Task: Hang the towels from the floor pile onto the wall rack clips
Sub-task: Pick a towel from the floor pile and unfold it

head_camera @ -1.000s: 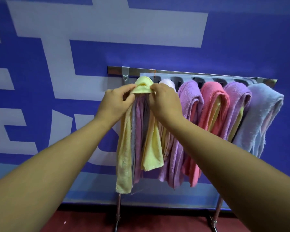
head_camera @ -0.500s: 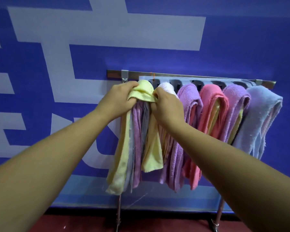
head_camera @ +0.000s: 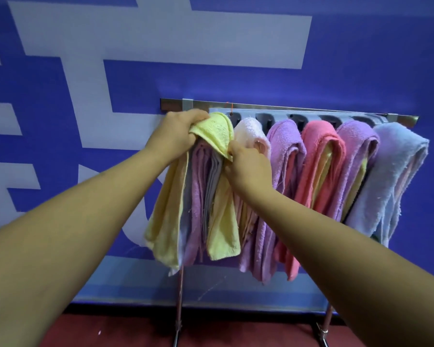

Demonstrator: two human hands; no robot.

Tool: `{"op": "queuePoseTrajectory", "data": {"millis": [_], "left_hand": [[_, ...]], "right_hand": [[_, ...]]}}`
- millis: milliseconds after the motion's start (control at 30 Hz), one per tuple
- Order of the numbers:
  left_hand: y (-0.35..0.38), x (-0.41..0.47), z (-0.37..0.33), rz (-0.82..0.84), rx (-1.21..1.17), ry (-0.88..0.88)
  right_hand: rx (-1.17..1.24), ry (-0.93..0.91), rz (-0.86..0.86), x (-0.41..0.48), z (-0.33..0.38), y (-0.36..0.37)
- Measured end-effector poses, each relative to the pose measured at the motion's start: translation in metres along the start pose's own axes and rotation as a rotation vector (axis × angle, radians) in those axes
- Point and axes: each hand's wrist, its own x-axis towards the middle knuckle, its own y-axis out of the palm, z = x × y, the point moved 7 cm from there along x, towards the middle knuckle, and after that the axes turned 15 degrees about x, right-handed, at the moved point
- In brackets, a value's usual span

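Five bundles hang on rack; left grip, right grip hold yellow towel.

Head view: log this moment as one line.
step: hanging yellow towel | left hand: grips its top | right hand: pinches its edge | rack: five other bundles hung

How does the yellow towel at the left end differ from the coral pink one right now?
The yellow towel is gripped by the left hand and right hand; the coral pink towel hangs untouched. The yellow towel wraps purple and grey layers; the coral pink towel wraps a yellow one. Both hang folded at the rack.
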Motion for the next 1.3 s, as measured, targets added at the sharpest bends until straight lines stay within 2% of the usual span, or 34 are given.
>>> {"op": "queuePoseTrajectory", "data": {"millis": [100, 167, 267, 433, 667, 800, 867, 1000, 1067, 1300], "left_hand": [[0.022, -0.018, 0.007, 0.162, -0.119, 0.002], [0.028, -0.028, 0.007, 0.23, -0.31, 0.005], [0.025, -0.027, -0.006, 0.227, -0.583, 0.009], [0.03, -0.016, -0.018, 0.174, -0.537, -0.055], [0.043, -0.057, -0.006, 0.22, -0.664, -0.159], [0.076, -0.126, 0.006, 0.411, -0.307, -0.174], [0.099, -0.168, 0.011, 0.499, -0.259, -0.142], [0.168, -0.263, 0.03, 0.715, -0.111, -0.277], [0.198, -0.311, 0.023, 0.83, -0.102, -0.316], [0.294, -0.426, -0.029, 1.089, -0.147, -0.295]], "right_hand": [[0.171, 0.062, 0.012, -0.003, -0.005, 0.0], [0.358, 0.052, -0.003, -0.007, -0.002, -0.004], [0.604, -0.024, 0.006, -0.01, 0.012, -0.01], [0.795, 0.008, 0.087, -0.002, 0.021, 0.003], [0.672, 0.069, 0.193, -0.052, 0.0, 0.021], [0.468, 0.124, 0.328, -0.12, -0.035, 0.057], [0.384, 0.173, 0.37, -0.156, -0.059, 0.08], [0.261, 0.328, 0.464, -0.231, -0.107, 0.121], [0.208, 0.399, 0.526, -0.271, -0.128, 0.141], [0.138, 0.632, 0.704, -0.399, -0.189, 0.194]]}}
